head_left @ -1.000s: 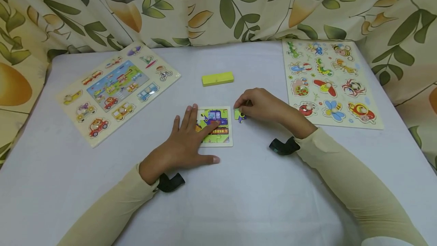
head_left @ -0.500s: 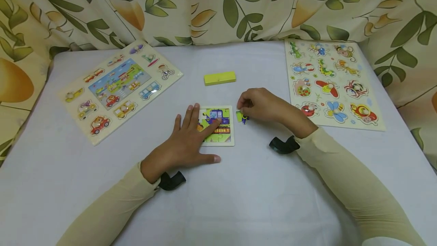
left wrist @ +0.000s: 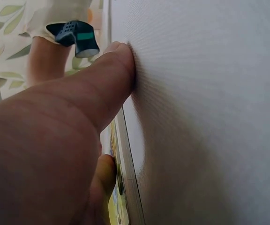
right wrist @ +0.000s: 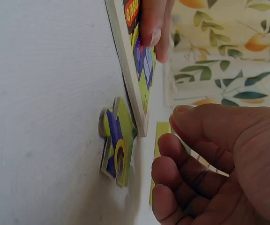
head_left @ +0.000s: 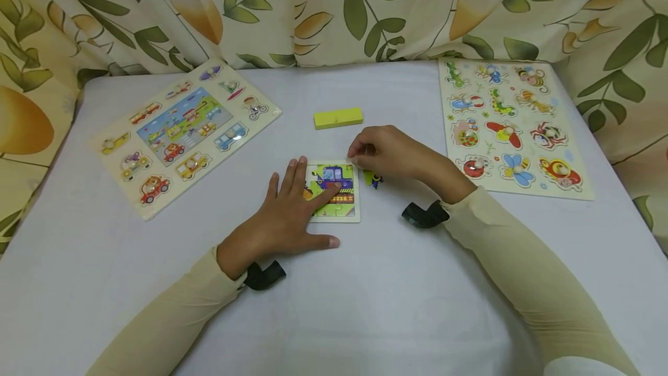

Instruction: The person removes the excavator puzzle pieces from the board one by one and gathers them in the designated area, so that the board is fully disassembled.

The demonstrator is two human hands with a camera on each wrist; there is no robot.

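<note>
Directions are given on a clock face centred on the puzzle tray [head_left: 334, 220] in the head view. Nearest, two beige fabric sleeves [head_left: 522, 266] cross a smooth white cloth [head_left: 334, 318], each with a black wrist mount [head_left: 265, 275].

The left hand [head_left: 282, 213] lies at 8 o'clock, fingers extended and spread. The forefinger rests over the tray's picture and the thumb lies out over the cloth; the hand grips nothing.

The square tray has a raised pale rim and contains interlocking pieces forming a picture [head_left: 331, 174] of a purple vehicle on lime green. Just outside, at 3 o'clock, lies a loose knobbed piece [right wrist: 116, 145], glossy-faced with pale edges; whether it is one or two stacked cannot be told.

The right hand [head_left: 386, 152] is at 2 o'clock, near the tray's corner. Its fingers are loosely bent, a narrow gap showing between thumb and forefinger, with nothing visible held.

Beyond, at 12 o'clock, sits a yellow oblong block [head_left: 338, 118]. At 10 o'clock, a vehicle board [head_left: 215, 157] carries shaped pieces with small knobs; between 2 and 3, an insect board [head_left: 490, 181] carries similar pieces. Farthest hangs a folded, leaf-printed curtain [head_left: 365, 16].
</note>
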